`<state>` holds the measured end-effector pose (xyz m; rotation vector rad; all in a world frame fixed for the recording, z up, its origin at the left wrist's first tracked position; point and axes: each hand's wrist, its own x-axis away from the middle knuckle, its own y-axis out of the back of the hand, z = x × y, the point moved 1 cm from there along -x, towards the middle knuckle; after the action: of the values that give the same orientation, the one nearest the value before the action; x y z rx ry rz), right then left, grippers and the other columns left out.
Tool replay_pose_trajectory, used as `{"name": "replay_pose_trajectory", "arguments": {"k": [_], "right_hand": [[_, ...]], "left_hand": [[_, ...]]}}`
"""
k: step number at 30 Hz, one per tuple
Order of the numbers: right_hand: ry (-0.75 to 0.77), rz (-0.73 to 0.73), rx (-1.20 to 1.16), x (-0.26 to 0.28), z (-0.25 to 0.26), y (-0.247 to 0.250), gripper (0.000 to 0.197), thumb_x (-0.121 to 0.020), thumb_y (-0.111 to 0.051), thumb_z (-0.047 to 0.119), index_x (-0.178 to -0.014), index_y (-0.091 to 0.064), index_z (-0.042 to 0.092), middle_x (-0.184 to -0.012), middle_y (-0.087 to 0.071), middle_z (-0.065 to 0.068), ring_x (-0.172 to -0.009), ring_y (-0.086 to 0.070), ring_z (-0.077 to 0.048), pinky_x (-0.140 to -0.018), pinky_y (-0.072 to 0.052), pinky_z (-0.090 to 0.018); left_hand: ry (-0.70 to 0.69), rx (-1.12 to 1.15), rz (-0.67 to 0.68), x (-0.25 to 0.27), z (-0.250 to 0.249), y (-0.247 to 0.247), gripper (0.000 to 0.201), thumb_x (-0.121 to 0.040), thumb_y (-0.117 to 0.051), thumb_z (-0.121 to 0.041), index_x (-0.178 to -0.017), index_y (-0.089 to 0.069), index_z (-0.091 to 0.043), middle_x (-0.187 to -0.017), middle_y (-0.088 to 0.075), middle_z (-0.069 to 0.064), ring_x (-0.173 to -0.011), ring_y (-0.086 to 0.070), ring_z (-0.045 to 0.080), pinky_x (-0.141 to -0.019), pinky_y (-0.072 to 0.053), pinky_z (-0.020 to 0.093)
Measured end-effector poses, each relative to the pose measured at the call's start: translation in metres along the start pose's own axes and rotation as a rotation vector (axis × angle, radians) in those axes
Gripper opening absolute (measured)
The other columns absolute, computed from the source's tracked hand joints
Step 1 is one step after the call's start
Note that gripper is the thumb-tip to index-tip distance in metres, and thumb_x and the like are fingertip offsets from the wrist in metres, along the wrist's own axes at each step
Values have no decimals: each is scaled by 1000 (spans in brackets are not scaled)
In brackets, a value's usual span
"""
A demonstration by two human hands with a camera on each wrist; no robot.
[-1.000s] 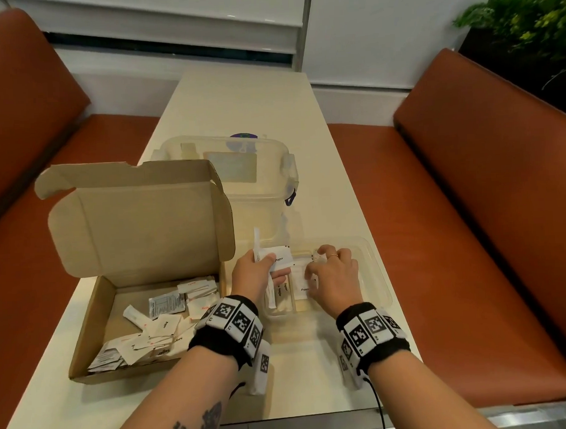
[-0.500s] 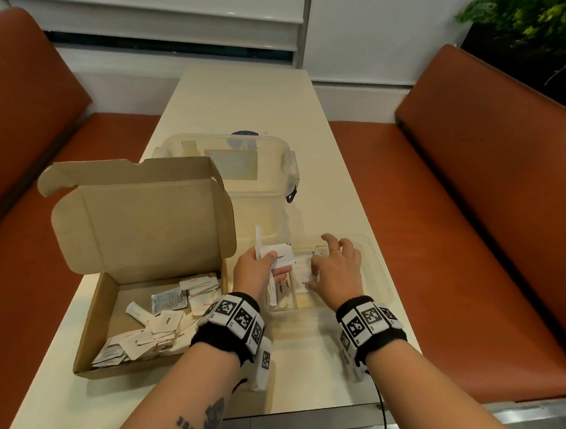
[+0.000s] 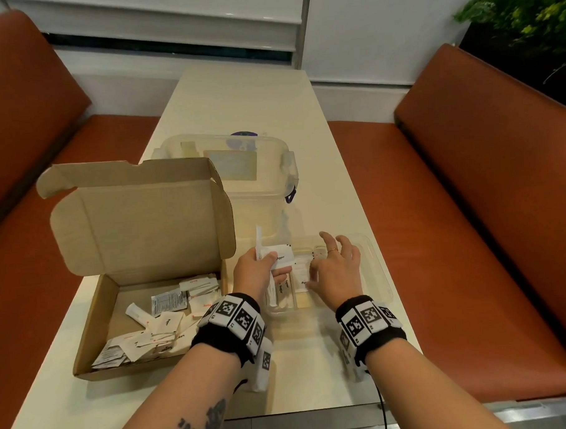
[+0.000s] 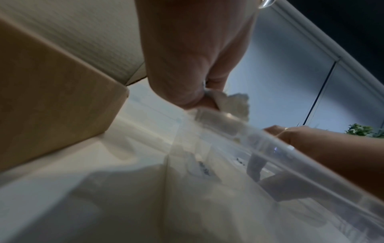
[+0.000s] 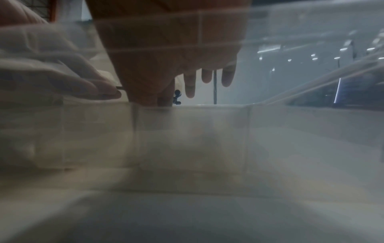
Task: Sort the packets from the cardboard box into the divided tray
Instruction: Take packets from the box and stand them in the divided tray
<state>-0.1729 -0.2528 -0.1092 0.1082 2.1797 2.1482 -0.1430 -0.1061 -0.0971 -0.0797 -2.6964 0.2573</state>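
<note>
Your long cream table runs away from you between two rust-orange bench seats, with a green plant at the far right corner. On its left half sits the open cardboard box, lid flap standing upright, its floor strewn with loose white packets and one silver sachet; some of the white ones read Pepper, Sugar or Salt. Behind the flap stands a clear lidded storage tub with a purple latch. Just right of the box, touching distance from your wrists, lies the clear divided tray; its left compartments hold white packets marked Sugar and Pepper, its right part shows bare plastic.

Your left hand hovers over the tray's left edge, thumb and curled fingers pinching a small bunch of packets: a Pepper packet lying flat and a slim stick packet pointing up. Your right hand is over the tray's middle, fingers spread and only loosely bent, a thin ring on one; its thumb side is at a white packet in the middle compartment, though you cannot tell whether it actually touches, and it grips nothing you can see
</note>
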Motion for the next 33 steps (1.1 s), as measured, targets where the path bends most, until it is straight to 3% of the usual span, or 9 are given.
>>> {"name": "replay_pose_trajectory", "arguments": {"k": [4, 7, 13, 18, 22, 25, 27, 30, 33], "right_hand": [[1, -78, -118, 3, -1, 4, 15, -80, -67, 40, -90, -70, 29, -145, -39, 4, -133, -23, -27, -102, -14, -39], [-19, -168, -422, 2, 6, 15, 20, -88, -58, 43, -99, -66, 28, -107, -65, 10, -110, -47, -17, -83, -18, -28], [-116, -122, -811, 0, 14, 25, 22, -79, -72, 29, -95, -60, 21, -77, -59, 12, -75, -55, -9, -81, -47, -32], [-152, -141, -881, 0, 12, 25, 19, -75, -75, 17, -75, -57, 20, -62, -50, 13, -59, -47, -2, -62, -39, -20], [-169, -69, -912, 0, 8, 23, 14, -79, -73, 16, -92, -69, 13, -64, -51, 13, -60, -47, 1, -56, -35, -7], [-228, -53, -872, 1, -2, 25, 13, -81, -72, 19, -92, -70, 13, -68, -54, 11, -62, -49, 1, -54, -34, -7], [-299, -58, -802, 1, -11, 27, 10, -81, -71, 20, -88, -70, 12, -70, -59, 5, -69, -55, -11, -60, -42, -17], [-359, -18, -583, 0, -21, 26, 13, -79, -72, 28, -85, -73, 17, -90, -65, -2, -98, -51, -22, -85, -47, -36], [-380, 56, -457, 0, -17, 22, 17, -74, -76, 34, -82, -71, 20, -106, -55, -2, -111, -39, -25, -92, -39, -36]], "left_hand": [[-3, -13, -3, 1, 0, 1, 15, -96, -52, -8, -87, -55, -20, -91, -65, 6, -66, -71, 20, -63, -59, 28], [-1, -27, 6, 1, -1, 1, 12, -94, -55, -9, -88, -57, -18, -93, -68, 11, -65, -72, 20, -63, -59, 29], [2, -28, 70, 3, -3, -1, 7, -90, -61, -5, -97, -59, -4, -78, -68, 15, -57, -69, 18, -56, -56, 26], [30, -7, 54, 3, -3, -1, 10, -94, -58, -19, -100, -57, -10, -90, -69, 19, -62, -71, 22, -59, -59, 29], [54, 61, 13, 2, -4, -1, 10, -96, -54, -18, -103, -54, -10, -91, -68, 17, -57, -70, 21, -57, -58, 30], [55, 77, -12, 1, -3, -1, 8, -96, -54, -16, -101, -55, -9, -87, -67, 12, -57, -70, 19, -57, -58, 29], [55, 75, -15, 0, -3, -1, 7, -96, -54, -15, -99, -57, -10, -85, -67, 11, -58, -69, 17, -57, -58, 28], [58, 67, -19, -1, -2, -1, 4, -96, -54, -15, -94, -57, -13, -83, -68, 9, -58, -70, 16, -59, -58, 27], [56, 60, -20, -1, -2, -1, 4, -96, -54, -14, -96, -57, -12, -83, -68, 9, -64, -69, 18, -58, -59, 26]]}}
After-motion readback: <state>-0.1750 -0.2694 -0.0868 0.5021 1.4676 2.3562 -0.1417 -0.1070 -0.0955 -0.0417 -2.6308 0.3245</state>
